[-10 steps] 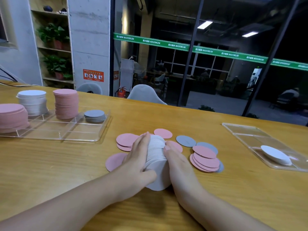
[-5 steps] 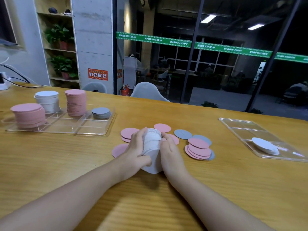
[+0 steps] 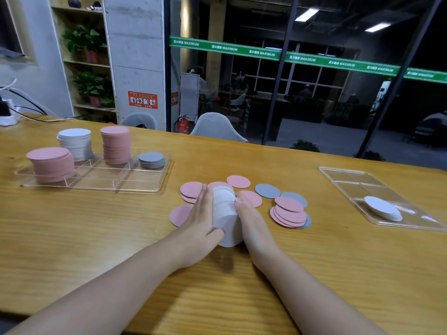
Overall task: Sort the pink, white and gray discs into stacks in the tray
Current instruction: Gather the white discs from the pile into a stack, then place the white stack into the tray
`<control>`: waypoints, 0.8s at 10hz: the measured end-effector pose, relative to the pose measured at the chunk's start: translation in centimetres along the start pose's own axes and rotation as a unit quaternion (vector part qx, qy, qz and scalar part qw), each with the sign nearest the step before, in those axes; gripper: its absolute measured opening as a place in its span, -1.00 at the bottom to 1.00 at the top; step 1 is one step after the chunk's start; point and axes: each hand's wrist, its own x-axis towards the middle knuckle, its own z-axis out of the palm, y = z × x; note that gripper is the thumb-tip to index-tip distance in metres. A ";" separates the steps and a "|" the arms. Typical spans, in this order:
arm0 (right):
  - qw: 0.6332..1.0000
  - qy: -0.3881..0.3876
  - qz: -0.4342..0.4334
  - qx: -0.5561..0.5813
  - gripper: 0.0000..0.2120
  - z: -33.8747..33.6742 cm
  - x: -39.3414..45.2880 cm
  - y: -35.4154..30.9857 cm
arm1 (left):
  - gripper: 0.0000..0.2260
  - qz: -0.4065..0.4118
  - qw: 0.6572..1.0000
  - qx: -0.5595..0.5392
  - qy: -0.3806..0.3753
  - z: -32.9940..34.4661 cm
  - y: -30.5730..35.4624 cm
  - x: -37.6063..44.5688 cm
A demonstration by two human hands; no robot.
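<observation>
a stack of discs [image 3: 226, 215] lies on its side at the middle of the table [image 3: 72, 238], pressed between the left hand [image 3: 202, 220] and the right hand [image 3: 251, 220]. loose discs [image 3: 289, 210] lie flat around it, most of them to its right. a divided tray [image 3: 96, 182] at far left holds four upright stacks; a second tray [image 3: 358, 183] at far right holds one low stack [image 3: 382, 207]
</observation>
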 end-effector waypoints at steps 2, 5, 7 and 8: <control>0.999 0.005 -0.011 -0.047 -0.64 0.1 -0.1 -0.1 | -0.23 0.008 1.000 0.009 -0.005 0.6 -1.7 1.2; 0.998 0.033 -0.041 -0.033 -0.82 0.7 1.1 -1.0 | -0.29 0.018 0.982 -0.187 0.004 -2.0 -3.3 2.7; 0.997 -0.034 -0.073 -0.017 -0.70 3.4 5.4 -5.6 | -0.12 0.042 0.971 -0.220 0.088 -7.5 -4.8 5.1; 0.995 -0.067 -0.067 0.025 -0.67 6.3 7.7 -5.2 | -0.23 0.017 0.968 -0.206 0.142 -10.0 -6.9 5.1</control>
